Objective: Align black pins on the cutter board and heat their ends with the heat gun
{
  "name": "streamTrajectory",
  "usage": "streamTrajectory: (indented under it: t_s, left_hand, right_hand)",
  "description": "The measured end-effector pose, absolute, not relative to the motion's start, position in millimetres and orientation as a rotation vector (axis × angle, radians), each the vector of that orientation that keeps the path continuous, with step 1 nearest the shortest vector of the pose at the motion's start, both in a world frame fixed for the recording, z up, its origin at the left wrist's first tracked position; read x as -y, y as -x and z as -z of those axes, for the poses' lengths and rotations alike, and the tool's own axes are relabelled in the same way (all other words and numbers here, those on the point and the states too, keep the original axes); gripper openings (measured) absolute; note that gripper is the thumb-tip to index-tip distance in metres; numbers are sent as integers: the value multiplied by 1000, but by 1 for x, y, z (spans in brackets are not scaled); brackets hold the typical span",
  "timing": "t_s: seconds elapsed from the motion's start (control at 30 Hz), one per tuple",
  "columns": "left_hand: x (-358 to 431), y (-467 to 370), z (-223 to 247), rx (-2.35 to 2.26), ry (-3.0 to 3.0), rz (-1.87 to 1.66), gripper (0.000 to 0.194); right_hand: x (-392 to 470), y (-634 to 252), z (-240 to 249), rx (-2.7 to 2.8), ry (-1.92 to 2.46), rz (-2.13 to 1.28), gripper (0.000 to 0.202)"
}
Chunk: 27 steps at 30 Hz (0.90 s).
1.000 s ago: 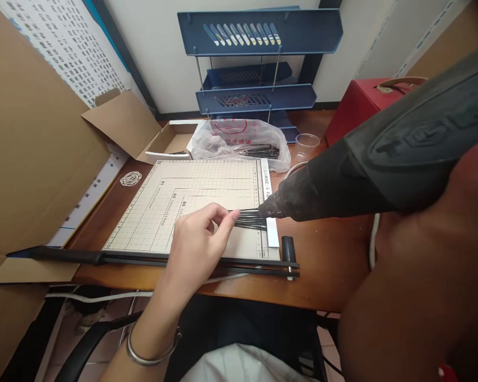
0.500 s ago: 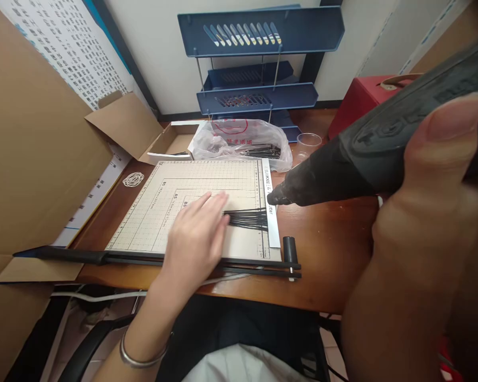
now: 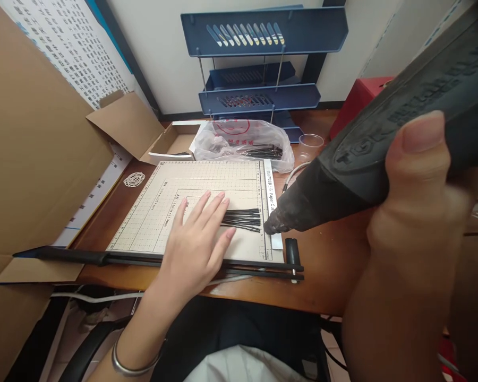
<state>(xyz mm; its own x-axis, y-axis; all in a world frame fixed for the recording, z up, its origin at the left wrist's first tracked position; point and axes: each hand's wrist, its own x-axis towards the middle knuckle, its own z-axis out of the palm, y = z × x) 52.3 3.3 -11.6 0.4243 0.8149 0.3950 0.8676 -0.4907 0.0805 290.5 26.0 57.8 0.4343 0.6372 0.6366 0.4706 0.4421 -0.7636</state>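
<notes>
My right hand (image 3: 414,212) is wrapped around a large dark glue gun (image 3: 342,154) with a tapered black nozzle. The nozzle tip is just right of the strands' ends, over the ruled edge of the board; I cannot tell whether it touches. My left hand (image 3: 197,233) lies open and flat on the cream paper cutter (image 3: 143,212), fingers spread over a row of thin black wire-like strands (image 3: 242,217). Their right ends lie side by side near the white label strip (image 3: 276,241); their left parts are hidden under my fingers.
A plastic bag (image 3: 231,143) of black strands stands behind the board, beside an open cardboard box (image 3: 175,140). A blue rack (image 3: 258,98), a clear cup (image 3: 310,142) and a red box (image 3: 350,103) are at the back. White rings (image 3: 134,179) lie left. The cutter's handle (image 3: 71,255) runs along the front.
The glue gun's tip has moved down and slightly left, off the label strip. The strands have shifted left, away from the strip. My left hand's fingers have spread apart.
</notes>
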Motion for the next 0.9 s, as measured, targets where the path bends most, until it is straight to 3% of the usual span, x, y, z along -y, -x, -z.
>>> streamTrajectory:
  t_s: [0.1, 0.33, 0.47, 0.73, 0.9]
  left_hand:
    - [-7, -51, 7, 1557, 2356, 799, 29]
    - [-14, -46, 10, 1732, 2317, 861, 43]
    - [-17, -47, 12, 1817, 2330, 882, 43]
    - [-14, -52, 12, 1849, 2390, 833, 41]
    - [-9, -52, 14, 1869, 2415, 772, 41]
  right_hand:
    - [-28, -292, -56, 1143, 1159, -113, 51]
    - [-29, -292, -56, 1206, 1070, -134, 51]
    - [-26, -289, -58, 1192, 1164, -122, 61]
    - [-25, -289, -61, 1189, 1211, -107, 63]
    - [-26, -291, -61, 1184, 1202, -146, 54]
